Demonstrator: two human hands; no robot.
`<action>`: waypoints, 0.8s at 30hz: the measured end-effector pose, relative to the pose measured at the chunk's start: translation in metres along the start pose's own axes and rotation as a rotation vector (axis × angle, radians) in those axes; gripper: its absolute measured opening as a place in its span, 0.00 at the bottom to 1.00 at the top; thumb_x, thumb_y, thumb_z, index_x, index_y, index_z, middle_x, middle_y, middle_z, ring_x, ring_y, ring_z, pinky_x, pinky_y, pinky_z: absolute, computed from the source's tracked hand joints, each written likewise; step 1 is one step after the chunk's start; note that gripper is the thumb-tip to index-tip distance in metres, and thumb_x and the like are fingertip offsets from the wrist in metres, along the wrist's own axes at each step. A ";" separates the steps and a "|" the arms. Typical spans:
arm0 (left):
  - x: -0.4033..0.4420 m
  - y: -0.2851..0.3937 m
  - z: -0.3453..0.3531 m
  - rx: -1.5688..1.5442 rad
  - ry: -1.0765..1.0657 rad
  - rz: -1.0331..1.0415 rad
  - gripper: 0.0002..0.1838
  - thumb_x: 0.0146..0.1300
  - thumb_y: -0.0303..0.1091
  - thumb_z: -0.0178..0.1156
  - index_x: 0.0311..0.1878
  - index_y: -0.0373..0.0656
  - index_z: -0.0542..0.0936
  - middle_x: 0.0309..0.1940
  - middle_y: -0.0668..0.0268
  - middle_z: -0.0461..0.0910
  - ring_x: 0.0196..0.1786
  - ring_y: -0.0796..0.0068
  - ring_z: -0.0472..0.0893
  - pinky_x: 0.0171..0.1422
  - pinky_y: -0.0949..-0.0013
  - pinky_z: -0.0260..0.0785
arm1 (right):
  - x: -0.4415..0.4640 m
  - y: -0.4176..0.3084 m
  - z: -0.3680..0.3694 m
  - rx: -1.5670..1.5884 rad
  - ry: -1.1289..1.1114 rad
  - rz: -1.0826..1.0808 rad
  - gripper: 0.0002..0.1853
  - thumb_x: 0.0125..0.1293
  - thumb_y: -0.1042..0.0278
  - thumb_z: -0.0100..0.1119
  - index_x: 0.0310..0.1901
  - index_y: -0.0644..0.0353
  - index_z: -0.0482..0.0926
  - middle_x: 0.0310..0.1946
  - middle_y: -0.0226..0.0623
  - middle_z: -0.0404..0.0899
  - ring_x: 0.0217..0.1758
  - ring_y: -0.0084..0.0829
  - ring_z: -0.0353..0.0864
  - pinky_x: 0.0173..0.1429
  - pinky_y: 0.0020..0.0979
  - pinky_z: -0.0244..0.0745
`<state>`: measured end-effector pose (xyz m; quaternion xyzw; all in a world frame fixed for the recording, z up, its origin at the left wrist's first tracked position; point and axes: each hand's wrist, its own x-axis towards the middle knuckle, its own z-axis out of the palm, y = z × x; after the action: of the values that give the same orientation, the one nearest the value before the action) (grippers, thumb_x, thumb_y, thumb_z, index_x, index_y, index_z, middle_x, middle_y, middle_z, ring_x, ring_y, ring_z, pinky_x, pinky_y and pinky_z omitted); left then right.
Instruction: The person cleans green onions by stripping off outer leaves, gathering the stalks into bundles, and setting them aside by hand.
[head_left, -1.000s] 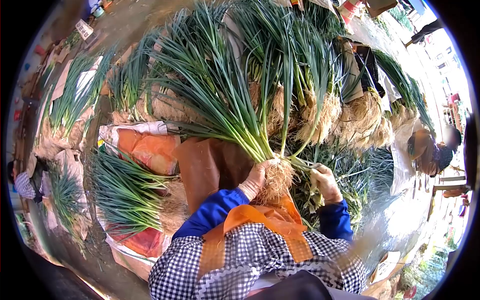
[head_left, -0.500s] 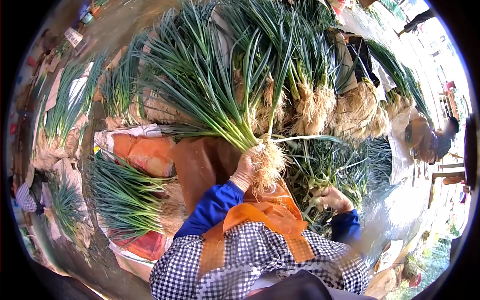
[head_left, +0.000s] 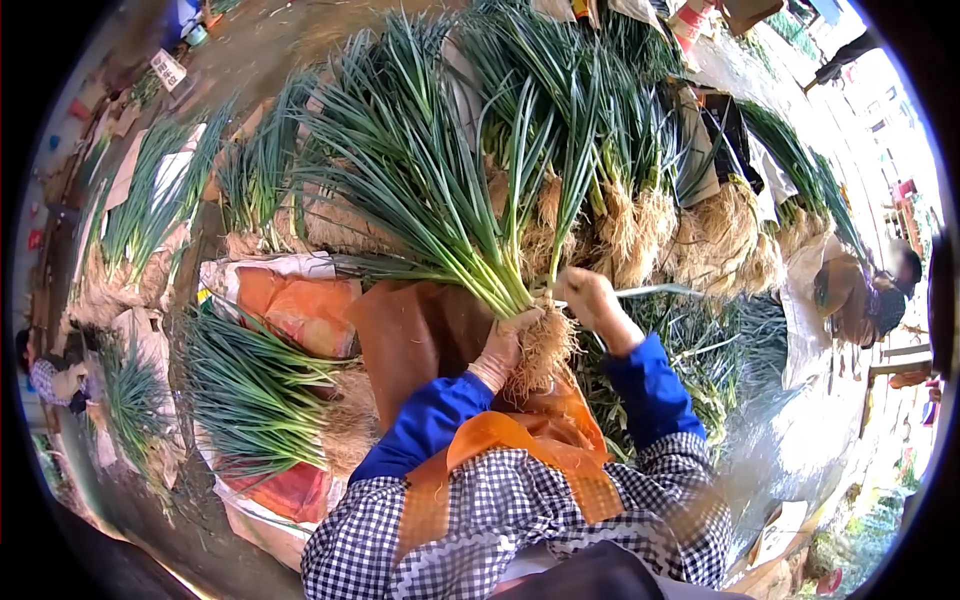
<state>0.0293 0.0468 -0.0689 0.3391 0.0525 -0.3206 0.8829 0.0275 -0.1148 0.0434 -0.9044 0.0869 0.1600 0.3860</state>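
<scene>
A large bunch of long green onions (head_left: pixel 455 235) fans up and to the left from my left hand (head_left: pixel 507 347), whose fingers are closed round its base. Pale tangled roots (head_left: pixel 543 352) hang down beside that hand. My right hand (head_left: pixel 590 297) is at the right side of the bunch's base, its fingers pinched near a stem there; what it grips is too small to make out. Beneath the bunch lies a brown apron (head_left: pixel 425 325) over my lap.
Rooted bunches (head_left: pixel 640 225) lie in a row ahead. A bundle (head_left: pixel 265 390) rests on sacking at left, below an orange-red bag (head_left: pixel 305 305). Loose leaves (head_left: pixel 690 345) pile up at right. One person (head_left: pixel 865 295) is at far right, another (head_left: pixel 58 380) at far left.
My right hand first moved down to the loose leaves and let go of the leafy piece, then came back up to the bunch's base. My left hand has kept its hold.
</scene>
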 end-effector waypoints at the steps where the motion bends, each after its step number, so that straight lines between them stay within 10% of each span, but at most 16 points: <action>1: -0.003 0.004 0.005 -0.069 -0.048 -0.024 0.15 0.53 0.24 0.60 0.46 0.36 0.77 0.39 0.66 0.79 0.43 0.75 0.78 0.53 0.71 0.70 | -0.017 0.002 0.007 0.148 -0.004 -0.281 0.08 0.62 0.65 0.57 0.39 0.59 0.80 0.31 0.36 0.81 0.33 0.29 0.79 0.37 0.29 0.75; 5: 0.008 -0.013 -0.004 -0.001 -0.042 0.068 0.18 0.57 0.25 0.57 0.51 0.34 0.76 0.38 0.65 0.80 0.41 0.76 0.78 0.50 0.72 0.71 | -0.081 -0.012 -0.010 0.261 -0.246 -0.813 0.09 0.63 0.67 0.58 0.33 0.65 0.80 0.26 0.38 0.80 0.27 0.32 0.78 0.30 0.31 0.73; 8: 0.014 -0.020 -0.008 0.054 0.010 0.131 0.16 0.57 0.25 0.57 0.50 0.34 0.77 0.39 0.65 0.80 0.41 0.76 0.78 0.51 0.73 0.71 | -0.104 -0.005 -0.024 0.427 -0.869 -0.593 0.11 0.62 0.65 0.58 0.36 0.66 0.80 0.27 0.39 0.81 0.30 0.28 0.78 0.37 0.30 0.75; 11: 0.015 -0.015 -0.004 0.064 -0.002 0.103 0.16 0.56 0.24 0.57 0.49 0.34 0.78 0.41 0.64 0.81 0.43 0.76 0.78 0.51 0.74 0.70 | -0.102 0.082 -0.005 -0.404 -1.001 0.126 0.18 0.68 0.54 0.49 0.43 0.60 0.82 0.35 0.35 0.83 0.34 0.35 0.80 0.43 0.33 0.75; 13: 0.012 -0.012 -0.005 0.116 0.003 0.137 0.16 0.56 0.24 0.57 0.49 0.33 0.77 0.41 0.64 0.81 0.44 0.76 0.78 0.53 0.74 0.69 | -0.098 0.097 -0.012 -0.967 -0.954 0.273 0.20 0.68 0.51 0.47 0.45 0.59 0.81 0.40 0.35 0.82 0.37 0.32 0.81 0.46 0.33 0.76; 16: 0.008 -0.013 -0.003 0.128 -0.002 0.154 0.13 0.56 0.24 0.58 0.46 0.34 0.78 0.43 0.62 0.80 0.44 0.76 0.78 0.54 0.73 0.69 | -0.033 0.046 -0.025 -0.536 -0.795 0.228 0.21 0.68 0.51 0.46 0.49 0.59 0.77 0.36 0.35 0.80 0.31 0.27 0.76 0.37 0.27 0.74; 17: 0.003 -0.007 0.005 0.124 0.031 0.176 0.11 0.56 0.23 0.58 0.43 0.35 0.78 0.43 0.63 0.80 0.44 0.76 0.78 0.54 0.73 0.70 | -0.021 0.063 -0.024 0.283 -0.281 0.230 0.21 0.68 0.51 0.47 0.49 0.61 0.76 0.32 0.34 0.77 0.25 0.21 0.70 0.31 0.23 0.71; 18: 0.004 -0.009 0.006 0.126 0.025 0.178 0.11 0.56 0.23 0.58 0.43 0.35 0.78 0.43 0.63 0.80 0.44 0.76 0.78 0.54 0.73 0.70 | -0.008 0.025 -0.024 0.382 0.061 0.218 0.19 0.64 0.55 0.57 0.48 0.63 0.77 0.28 0.32 0.78 0.21 0.18 0.69 0.24 0.20 0.63; 22: 0.002 -0.005 0.010 0.120 0.053 0.183 0.11 0.55 0.21 0.58 0.42 0.36 0.78 0.40 0.65 0.80 0.44 0.75 0.77 0.53 0.73 0.70 | 0.082 0.045 0.014 0.597 0.216 0.099 0.25 0.66 0.50 0.54 0.54 0.65 0.73 0.29 0.33 0.75 0.28 0.20 0.72 0.35 0.22 0.70; 24: 0.004 -0.010 0.007 0.068 0.076 0.211 0.11 0.55 0.21 0.58 0.43 0.36 0.79 0.39 0.66 0.79 0.44 0.76 0.77 0.53 0.73 0.70 | 0.090 0.038 0.030 -0.078 0.482 0.180 0.24 0.64 0.50 0.56 0.56 0.59 0.74 0.31 0.37 0.79 0.40 0.18 0.78 0.41 0.24 0.74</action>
<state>0.0258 0.0344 -0.0704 0.3842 0.0392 -0.2143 0.8972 0.0943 -0.1222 -0.0339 -0.9193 0.2501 -0.0234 0.3031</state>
